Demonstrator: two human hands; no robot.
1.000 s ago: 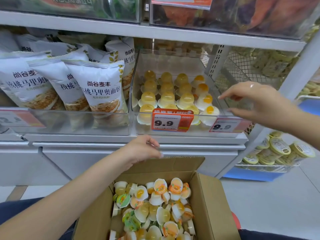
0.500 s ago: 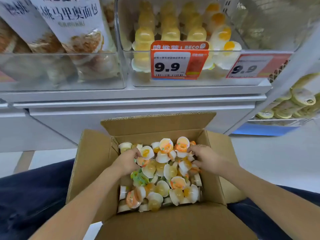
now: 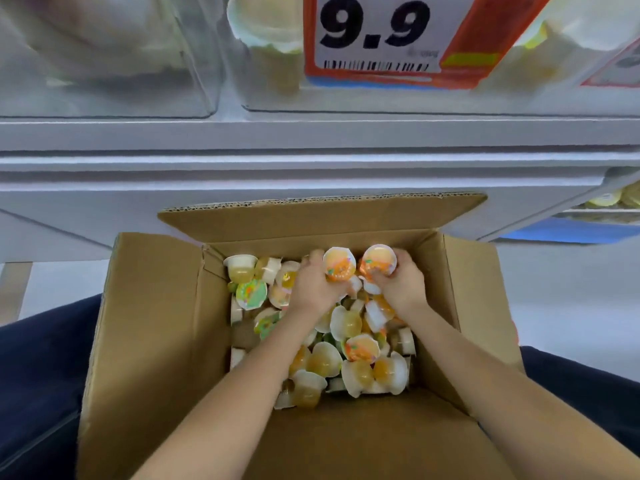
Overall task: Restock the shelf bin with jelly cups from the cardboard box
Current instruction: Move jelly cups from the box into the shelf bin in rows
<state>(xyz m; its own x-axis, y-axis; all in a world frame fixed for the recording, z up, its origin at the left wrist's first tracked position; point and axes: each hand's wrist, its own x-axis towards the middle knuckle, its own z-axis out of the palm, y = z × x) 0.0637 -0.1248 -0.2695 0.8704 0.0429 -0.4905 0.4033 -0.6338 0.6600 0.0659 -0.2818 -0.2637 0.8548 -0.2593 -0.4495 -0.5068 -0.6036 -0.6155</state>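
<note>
hands: left (image 3: pixel 313 285) grips jelly cup (image 3: pixel 339 264) | right (image 3: pixel 398 282) grips another (image 3: pixel 378 259) | cardboard box (image 3: pixel 152 306)

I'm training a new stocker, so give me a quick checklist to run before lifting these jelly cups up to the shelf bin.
1. Left hand grips an orange-lidded jelly cup: ok.
2. Right hand grips a second orange-lidded cup: ok.
3. Brown cardboard box flaps open, path up clear: ok.
4. Clear plastic shelf bin directly above the box: ok.
5. Free space in the bin: cannot tell, only its front shows.
6. Lids intact: cannot tell.
</note>
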